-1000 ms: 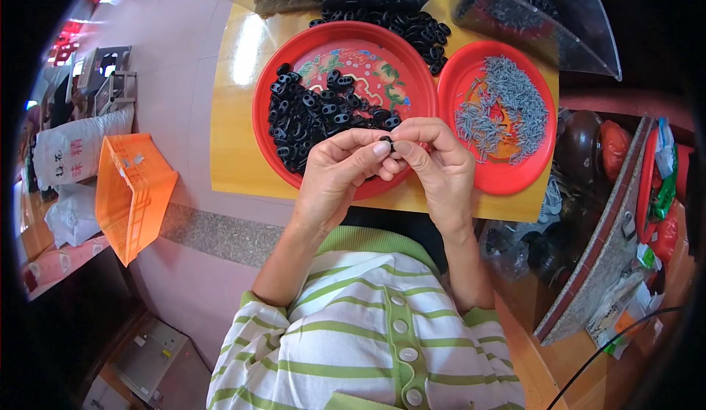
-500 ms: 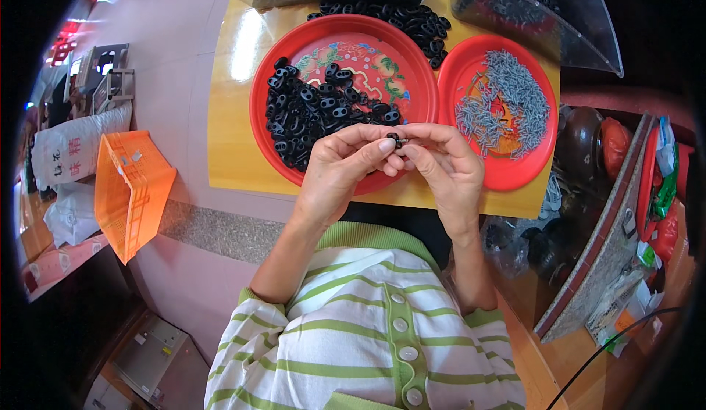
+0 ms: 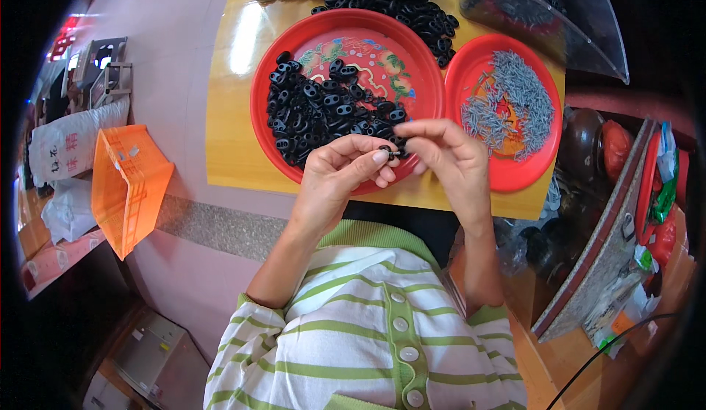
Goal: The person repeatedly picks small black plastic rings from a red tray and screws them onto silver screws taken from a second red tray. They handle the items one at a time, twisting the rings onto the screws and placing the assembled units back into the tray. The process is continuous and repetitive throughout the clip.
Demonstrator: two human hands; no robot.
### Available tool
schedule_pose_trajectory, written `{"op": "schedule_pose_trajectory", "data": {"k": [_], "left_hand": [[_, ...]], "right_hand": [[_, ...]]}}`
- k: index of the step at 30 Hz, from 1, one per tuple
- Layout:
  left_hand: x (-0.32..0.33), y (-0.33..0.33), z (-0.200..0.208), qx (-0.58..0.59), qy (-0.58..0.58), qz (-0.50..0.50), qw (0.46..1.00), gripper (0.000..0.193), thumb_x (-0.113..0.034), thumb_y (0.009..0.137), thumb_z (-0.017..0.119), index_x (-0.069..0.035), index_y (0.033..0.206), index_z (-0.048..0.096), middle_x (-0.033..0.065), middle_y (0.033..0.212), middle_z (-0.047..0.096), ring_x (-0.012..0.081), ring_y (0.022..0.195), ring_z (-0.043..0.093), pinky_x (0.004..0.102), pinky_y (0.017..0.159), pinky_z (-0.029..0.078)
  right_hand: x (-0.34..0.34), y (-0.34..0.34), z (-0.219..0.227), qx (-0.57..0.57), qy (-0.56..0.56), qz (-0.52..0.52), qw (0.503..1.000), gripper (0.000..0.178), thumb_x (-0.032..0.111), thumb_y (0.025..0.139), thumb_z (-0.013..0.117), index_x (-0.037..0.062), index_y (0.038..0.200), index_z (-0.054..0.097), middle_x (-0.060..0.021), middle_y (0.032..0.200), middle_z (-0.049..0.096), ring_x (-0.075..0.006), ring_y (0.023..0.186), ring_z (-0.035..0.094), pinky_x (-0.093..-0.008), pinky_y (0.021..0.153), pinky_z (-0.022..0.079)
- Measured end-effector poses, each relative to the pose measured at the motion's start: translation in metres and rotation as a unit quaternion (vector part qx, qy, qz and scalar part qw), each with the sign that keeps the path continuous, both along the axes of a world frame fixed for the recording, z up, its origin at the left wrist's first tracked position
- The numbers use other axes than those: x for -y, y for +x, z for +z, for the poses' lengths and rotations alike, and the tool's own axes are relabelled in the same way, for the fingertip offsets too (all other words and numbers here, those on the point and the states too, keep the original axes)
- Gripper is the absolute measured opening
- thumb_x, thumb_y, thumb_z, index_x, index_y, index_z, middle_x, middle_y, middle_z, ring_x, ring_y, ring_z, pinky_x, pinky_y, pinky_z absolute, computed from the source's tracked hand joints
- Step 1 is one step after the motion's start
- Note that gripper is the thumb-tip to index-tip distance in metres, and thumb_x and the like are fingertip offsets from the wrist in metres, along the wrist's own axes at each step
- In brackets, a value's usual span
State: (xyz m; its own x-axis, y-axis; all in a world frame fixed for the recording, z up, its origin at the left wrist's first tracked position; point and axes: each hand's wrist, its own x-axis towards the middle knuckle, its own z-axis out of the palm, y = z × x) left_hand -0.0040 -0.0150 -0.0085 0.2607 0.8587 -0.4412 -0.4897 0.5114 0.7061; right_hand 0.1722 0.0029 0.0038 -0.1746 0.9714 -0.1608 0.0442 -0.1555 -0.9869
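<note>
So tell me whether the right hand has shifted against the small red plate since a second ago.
Yes. The right hand has opened away from the left hand, drifting right toward the small red plate of grey pins.

Front: big red plate (image 3: 346,24) heaped with black pieces (image 3: 316,112), filling the path ahead.
Right: small red plate (image 3: 544,160) with grey pins (image 3: 515,105), touching the big one.
Far edge: clear bin (image 3: 588,35) blocking.
Left: bare yellow tabletop (image 3: 228,130), open passage.

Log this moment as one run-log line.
left hand: pinching small black piece | right hand: at same piece | below: large red tray
</note>
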Motion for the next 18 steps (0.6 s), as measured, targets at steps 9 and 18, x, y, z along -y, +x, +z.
{"op": "schedule_pose_trajectory", "data": {"k": [9,18], "left_hand": [[0.000,-0.010,0.001,-0.018,0.013,-0.018,1.000,0.016,-0.004,0.088,0.059,0.004,0.101,0.062,0.0114,0.089,0.066,0.0110,0.071,0.061,0.0232,0.067,0.050],[-0.001,-0.011,0.001,-0.018,0.022,-0.012,1.000,0.014,-0.003,0.088,0.059,0.003,0.100,0.063,0.0076,0.083,0.065,0.0114,0.074,0.062,0.0236,0.069,0.051]], "right_hand": [[-0.026,-0.010,-0.013,0.432,0.291,0.027,0.853,0.016,0.009,0.072,0.070,0.0078,0.086,0.062,-0.0038,0.085,0.056,-0.0232,0.081,0.058,-0.0353,0.062,0.050],[-0.026,-0.014,-0.009,0.441,0.266,0.043,0.856,0.019,0.008,0.071,0.070,0.0071,0.084,0.056,-0.0053,0.082,0.055,-0.0253,0.078,0.057,-0.0361,0.063,0.050]]}}
